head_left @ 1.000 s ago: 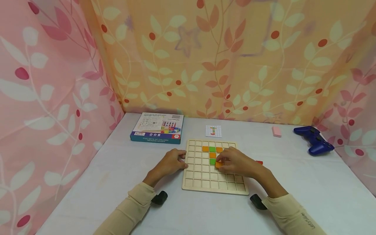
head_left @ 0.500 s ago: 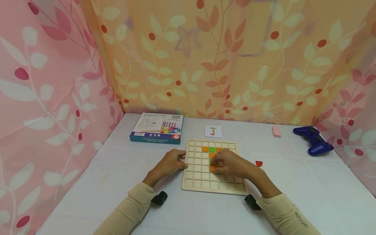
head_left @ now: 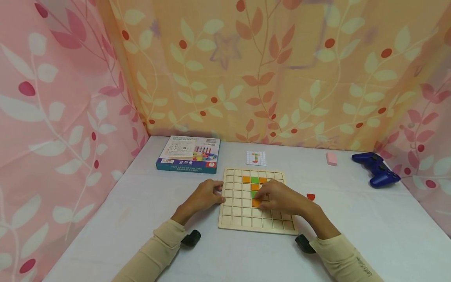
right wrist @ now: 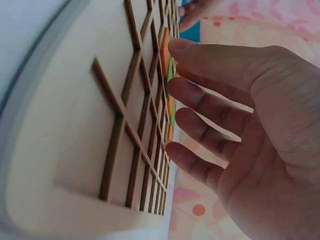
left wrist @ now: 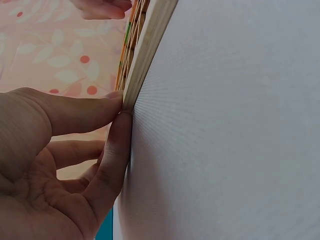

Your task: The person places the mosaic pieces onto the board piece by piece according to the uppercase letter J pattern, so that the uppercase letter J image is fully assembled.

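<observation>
- Wooden grid board (head_left: pixel 237 211) lies flat near the middle of the bench (head_left: pixel 246 258), its back edge just in front of a small printed card (head_left: pixel 256 158).
- Left hand (head_left: pixel 202 196) at the board's left edge; thumb and index clamped on the rim.
- Right hand (head_left: pixel 280 197) over the board's right half; fingers apart, slightly curved, beside the front orange tile (head_left: pixel 255 203). Contact with it: cannot tell.
- Six tiles seated in cells, T-shaped. Row near the board's back edge: orange, green (head_left: pixel 255 180), orange; below the middle one run orange, green, orange. Second green partly hidden by fingers.
- Red piece (head_left: pixel 311 196) on the bench, just off the board's right edge.
- Bench back-left corner: boxed set (head_left: pixel 187 154).
- Bench back-right corner: blue game controller (head_left: pixel 376 169); pink block (head_left: pixel 331 158) to its left.
</observation>
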{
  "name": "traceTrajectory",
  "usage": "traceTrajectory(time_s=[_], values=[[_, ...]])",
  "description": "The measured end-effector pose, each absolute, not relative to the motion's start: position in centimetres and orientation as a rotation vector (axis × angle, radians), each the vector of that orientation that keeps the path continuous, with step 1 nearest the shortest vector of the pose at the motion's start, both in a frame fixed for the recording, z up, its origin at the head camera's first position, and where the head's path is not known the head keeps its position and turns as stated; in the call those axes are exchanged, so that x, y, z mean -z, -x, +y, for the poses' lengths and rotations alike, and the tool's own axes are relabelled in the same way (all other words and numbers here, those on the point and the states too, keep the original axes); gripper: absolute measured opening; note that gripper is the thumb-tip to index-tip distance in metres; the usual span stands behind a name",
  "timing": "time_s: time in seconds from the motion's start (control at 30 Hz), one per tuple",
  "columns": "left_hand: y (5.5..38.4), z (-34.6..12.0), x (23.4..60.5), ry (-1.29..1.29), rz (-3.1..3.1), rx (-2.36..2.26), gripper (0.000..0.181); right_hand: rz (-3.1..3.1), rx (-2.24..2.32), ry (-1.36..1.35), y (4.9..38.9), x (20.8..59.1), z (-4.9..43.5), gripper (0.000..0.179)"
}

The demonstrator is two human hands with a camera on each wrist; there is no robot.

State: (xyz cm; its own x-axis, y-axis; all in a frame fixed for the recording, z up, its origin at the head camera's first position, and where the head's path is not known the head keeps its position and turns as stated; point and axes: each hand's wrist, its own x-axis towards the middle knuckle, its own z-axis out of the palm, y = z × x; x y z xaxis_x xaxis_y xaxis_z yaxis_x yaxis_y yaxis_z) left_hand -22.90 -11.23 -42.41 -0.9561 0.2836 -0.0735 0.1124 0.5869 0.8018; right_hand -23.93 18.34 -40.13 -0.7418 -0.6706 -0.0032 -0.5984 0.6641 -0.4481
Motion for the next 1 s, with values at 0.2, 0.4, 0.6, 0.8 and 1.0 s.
traceTrajectory(time_s=[0.2, 0.4, 0.6, 0.8, 1.0], values=[[22.9, -11.1, 42.3, -0.325, 2.625, -1.301, 0.062, 2.700, 0.780, 0.952, 24.1, 39.8, 20.1, 0.025], [22.9, -11.1, 42.3, -0.304, 2.626, -1.300, 0.063, 2.709, 0.830, 0.852, 24.8, 39.2, 21.9, 0.033], [23.0, -11.2, 42.4, -0.312, 2.630, -1.303, 0.063, 2.744, 0.832, 0.706, 25.1, 38.5, 24.1, 0.039], [23.1, -11.2, 42.6, -0.313, 2.626, -1.297, 0.063, 2.743, 0.839, 0.584, 25.2, 38.0, 27.0, 0.045], [23.1, -11.2, 42.6, -0.299, 2.612, -1.308, 0.064, 2.799, 0.786, 0.526, 25.7, 38.1, 29.8, 0.047]])
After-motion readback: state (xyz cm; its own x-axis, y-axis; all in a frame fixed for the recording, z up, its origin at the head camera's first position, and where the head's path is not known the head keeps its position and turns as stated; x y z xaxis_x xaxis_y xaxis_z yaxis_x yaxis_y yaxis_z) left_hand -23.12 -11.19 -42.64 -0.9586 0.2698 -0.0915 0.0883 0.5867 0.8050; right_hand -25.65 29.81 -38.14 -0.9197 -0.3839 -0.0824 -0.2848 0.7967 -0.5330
